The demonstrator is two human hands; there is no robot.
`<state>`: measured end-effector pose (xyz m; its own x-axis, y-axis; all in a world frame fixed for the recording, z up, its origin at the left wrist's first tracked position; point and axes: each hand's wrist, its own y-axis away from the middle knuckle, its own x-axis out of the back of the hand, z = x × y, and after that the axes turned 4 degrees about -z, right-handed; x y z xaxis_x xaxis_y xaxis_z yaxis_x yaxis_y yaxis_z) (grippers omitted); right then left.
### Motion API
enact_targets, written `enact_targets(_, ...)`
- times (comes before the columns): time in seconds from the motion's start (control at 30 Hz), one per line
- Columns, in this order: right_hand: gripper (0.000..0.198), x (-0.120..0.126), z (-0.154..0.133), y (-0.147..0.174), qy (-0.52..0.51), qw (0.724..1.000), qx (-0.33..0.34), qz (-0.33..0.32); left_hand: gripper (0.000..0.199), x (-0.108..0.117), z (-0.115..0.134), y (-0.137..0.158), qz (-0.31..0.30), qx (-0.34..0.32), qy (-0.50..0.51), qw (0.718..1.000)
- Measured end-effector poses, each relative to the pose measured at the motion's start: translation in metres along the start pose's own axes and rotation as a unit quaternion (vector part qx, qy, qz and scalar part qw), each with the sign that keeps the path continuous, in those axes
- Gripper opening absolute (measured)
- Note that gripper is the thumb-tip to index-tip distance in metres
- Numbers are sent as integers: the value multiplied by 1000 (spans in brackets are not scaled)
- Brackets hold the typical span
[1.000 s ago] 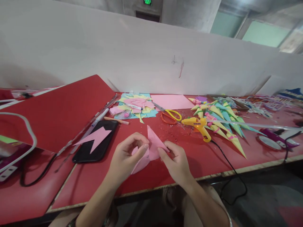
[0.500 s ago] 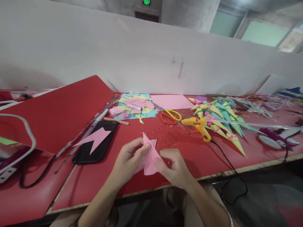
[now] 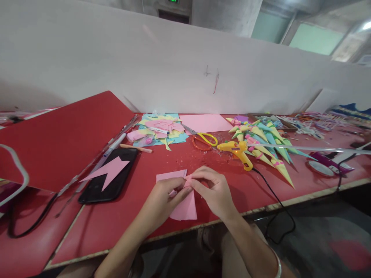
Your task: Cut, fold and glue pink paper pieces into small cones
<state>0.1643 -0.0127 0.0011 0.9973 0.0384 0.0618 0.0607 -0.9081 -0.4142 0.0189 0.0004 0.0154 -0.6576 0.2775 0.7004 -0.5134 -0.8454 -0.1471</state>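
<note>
Both hands meet over a piece of pink paper (image 3: 185, 206) near the table's front edge. My left hand (image 3: 166, 193) pinches the paper at its upper part, thumb on top. From the other side my right hand (image 3: 213, 191) grips the same spot with thumb and forefinger, fingers bent. The paper's lower end flares out below the fingers; its pinched top is mostly hidden. Behind the left fingers a flat pink sheet (image 3: 171, 175) lies on the red table.
Scissors (image 3: 203, 141) and a yellow glue gun (image 3: 239, 152) with a black cord lie beyond the hands. Paper cones (image 3: 269, 141) are heaped at right. Paper scraps (image 3: 162, 129) sit at the back. A phone (image 3: 111, 185) with a notched pink cutout (image 3: 111, 172) is at left.
My right hand has come up to the paper's top, beside the left fingers. The pointed tip that stood up is now covered by the fingers. The view has shifted slightly right.
</note>
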Motion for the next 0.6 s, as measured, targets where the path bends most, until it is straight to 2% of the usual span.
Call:
enact_targets(0.37, 11, 4, 0, -1, 21, 999, -17, 41, 33, -1, -2, 0, -15, -6, -49, 999)
enact_targets(0.6, 14, 4, 2, -2, 0, 997, -54, 60, 32, 0, -2, 0, -4, 1, -27, 1000)
